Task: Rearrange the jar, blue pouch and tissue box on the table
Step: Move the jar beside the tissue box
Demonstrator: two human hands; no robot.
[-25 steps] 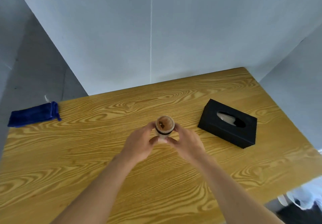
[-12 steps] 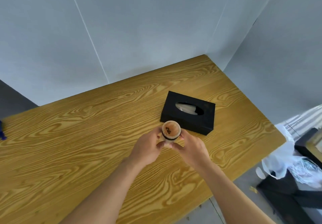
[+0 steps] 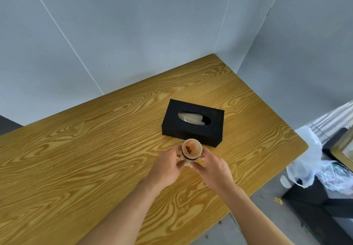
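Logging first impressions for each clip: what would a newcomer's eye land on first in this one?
Most striking is the small jar near the middle, gripped between the left hand and right hand above the wood-grain table. Just behind it sits the black tissue box with a white tissue showing in its slot. Off the table's right edge lies a crumpled plastic bag.

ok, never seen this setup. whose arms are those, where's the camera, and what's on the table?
No robot here: a person works with bare hands. The one picture comes from a wide-angle camera on the person's head, looking forward and down. The left hand and right hand both grip a small jar with a brown top, just in front of a black tissue box that lies on the wooden table. A white tissue shows in the box's opening. The blue pouch is out of view. A plastic bag sits beside the table.
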